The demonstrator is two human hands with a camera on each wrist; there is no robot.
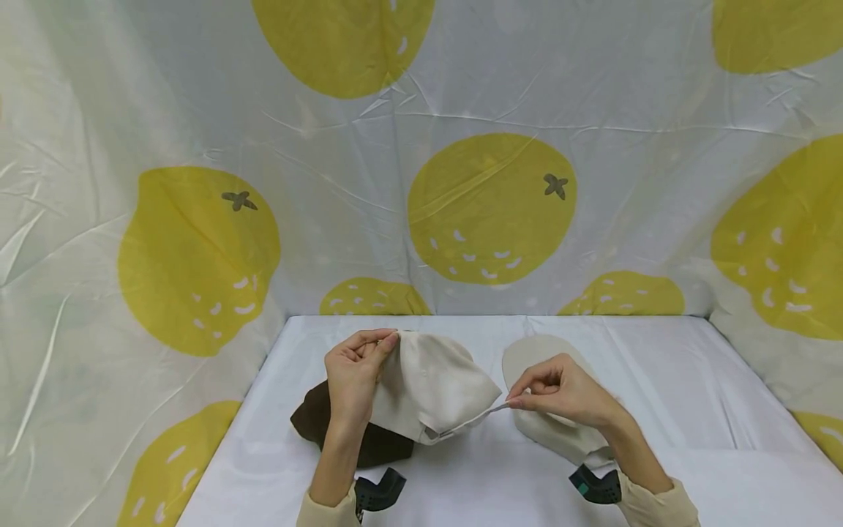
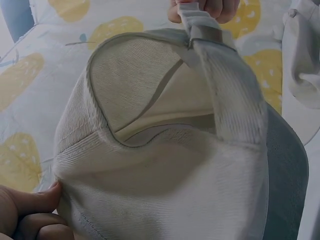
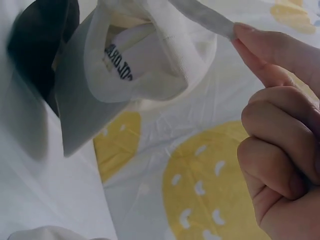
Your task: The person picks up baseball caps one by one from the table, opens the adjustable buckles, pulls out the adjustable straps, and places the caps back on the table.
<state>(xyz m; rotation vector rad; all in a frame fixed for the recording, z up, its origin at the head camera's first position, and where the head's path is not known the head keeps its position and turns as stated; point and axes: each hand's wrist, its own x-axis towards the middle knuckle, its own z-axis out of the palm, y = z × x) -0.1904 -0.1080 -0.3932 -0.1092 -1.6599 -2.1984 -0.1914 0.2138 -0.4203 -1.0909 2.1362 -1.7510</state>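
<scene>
A cream cap point(image 1: 435, 380) is held up above the table between both hands. My left hand point(image 1: 352, 369) pinches the fabric of its crown between thumb and fingers. Its back strap point(image 3: 205, 17) is stretched out to the right, where my right hand point(image 1: 569, 391) pinches the strap's free end between thumb and forefinger. A buckle point(image 2: 206, 34) sits on the strap in the left wrist view. Through the back opening, dark lettering point(image 3: 119, 62) shows in the right wrist view.
A dark brown cap point(image 1: 309, 417) lies behind my left wrist, partly covered by the held cap. Another cream cap point(image 1: 540, 351) rests on the white table point(image 1: 665, 380) beneath my right hand. A lemon-print cloth point(image 1: 612, 212) hangs behind and at the sides.
</scene>
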